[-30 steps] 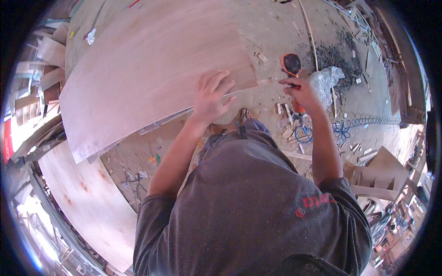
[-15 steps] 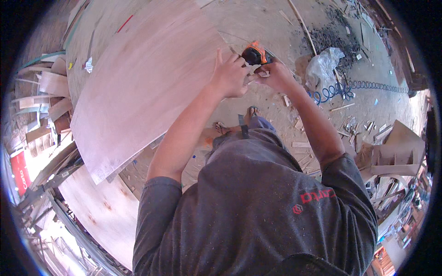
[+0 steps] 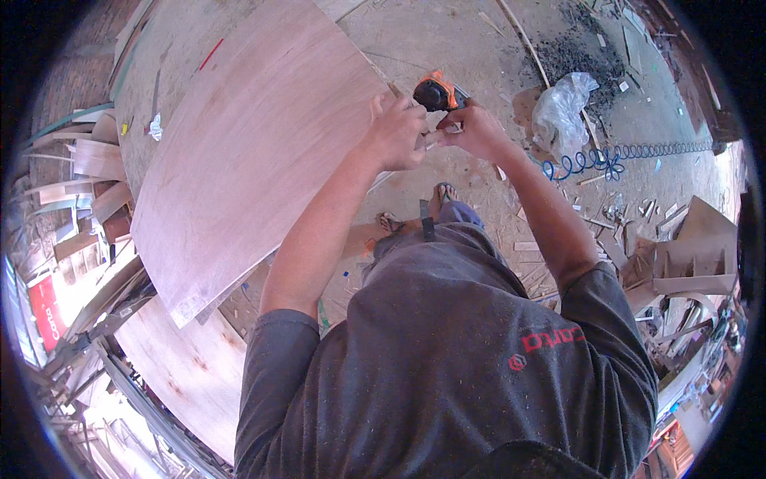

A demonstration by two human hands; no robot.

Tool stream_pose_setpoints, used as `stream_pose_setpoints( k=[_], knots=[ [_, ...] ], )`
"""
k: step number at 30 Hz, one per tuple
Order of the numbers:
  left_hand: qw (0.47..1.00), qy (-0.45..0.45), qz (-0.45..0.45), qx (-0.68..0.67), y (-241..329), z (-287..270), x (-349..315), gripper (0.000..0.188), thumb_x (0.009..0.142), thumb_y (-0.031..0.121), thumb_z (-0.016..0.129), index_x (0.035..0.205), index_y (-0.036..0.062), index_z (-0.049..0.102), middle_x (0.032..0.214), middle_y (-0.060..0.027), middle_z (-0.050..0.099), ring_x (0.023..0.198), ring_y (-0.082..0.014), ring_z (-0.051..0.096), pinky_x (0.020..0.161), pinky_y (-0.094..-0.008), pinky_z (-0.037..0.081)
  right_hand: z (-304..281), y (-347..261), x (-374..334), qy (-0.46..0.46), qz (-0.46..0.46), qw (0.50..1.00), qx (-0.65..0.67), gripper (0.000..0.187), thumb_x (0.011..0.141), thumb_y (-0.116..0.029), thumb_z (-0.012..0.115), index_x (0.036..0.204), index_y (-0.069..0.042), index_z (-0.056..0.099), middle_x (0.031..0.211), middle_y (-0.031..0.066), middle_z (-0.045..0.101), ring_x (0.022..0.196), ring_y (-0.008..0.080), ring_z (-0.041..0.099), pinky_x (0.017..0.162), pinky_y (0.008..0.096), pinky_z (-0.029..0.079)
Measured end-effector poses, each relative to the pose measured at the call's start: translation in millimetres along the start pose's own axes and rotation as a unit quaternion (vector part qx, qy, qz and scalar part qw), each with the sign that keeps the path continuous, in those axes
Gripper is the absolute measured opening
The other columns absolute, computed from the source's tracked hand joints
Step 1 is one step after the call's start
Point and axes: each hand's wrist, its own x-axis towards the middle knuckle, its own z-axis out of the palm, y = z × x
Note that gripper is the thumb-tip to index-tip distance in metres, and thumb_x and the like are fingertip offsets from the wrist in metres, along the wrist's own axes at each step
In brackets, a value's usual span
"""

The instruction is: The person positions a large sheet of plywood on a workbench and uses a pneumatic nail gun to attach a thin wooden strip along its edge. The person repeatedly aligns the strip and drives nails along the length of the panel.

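Both my hands are close together at the right edge of a large pinkish plywood sheet (image 3: 255,152). My left hand (image 3: 392,134) is closed, its fingers curled inward with the back of the hand toward me. My right hand (image 3: 475,129) pinches a small pale strip (image 3: 433,138) that reaches across to the left fingers. The strip's kind is not clear. Just beyond the fingers shows a rounded orange-and-black tool (image 3: 436,93); its dark end lies by my right hand, and whether that hand also touches it is hidden.
A clear plastic bag (image 3: 562,112) and a coiled blue hose (image 3: 582,162) lie on the floor at right. Wood scraps and a brown compartmented piece (image 3: 694,263) are at far right. Offcuts (image 3: 96,172) pile up at left; another board (image 3: 183,359) lies below the sheet.
My left thumb, which pointed up, is now folded nearer the fingers. The hands stay together by the orange-and-black tool. The whole view has shifted slightly.
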Motion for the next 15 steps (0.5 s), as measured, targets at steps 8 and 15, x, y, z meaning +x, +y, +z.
stream_pose_setpoints(
  k=[8, 15],
  knots=[
    [0.998, 0.059, 0.025, -0.029, -10, 15, -4, 0.032, 0.073, 0.029, 0.079, 0.101, 0.0141, 0.076, 0.118, -0.0056, 0.062, 0.122, -0.031, 0.052, 0.112, -0.0609, 0.026, 2, -1, -2, 0.012, -0.001, 1.0, 0.013, 0.037, 0.069, -0.031, 0.092, 0.103, -0.019, 0.084, 0.1, 0.0154, 0.068, 0.096, 0.0326, 0.067, 0.083, 0.0421, 0.053],
    [0.953, 0.27, 0.063, -0.12, -11, 32, -24, 0.048, 0.069, 0.03, 0.087, 0.113, 0.0141, 0.076, 0.133, -0.0114, 0.057, 0.134, -0.0352, 0.046, 0.115, -0.0578, 0.029, 1, 0, 0, -0.019, 0.026, 0.999, 0.042, 0.038, 0.07, -0.031, 0.091, 0.105, -0.019, 0.084, 0.1, 0.0132, 0.069, 0.091, 0.0278, 0.066, 0.082, 0.0401, 0.052]
  ],
)
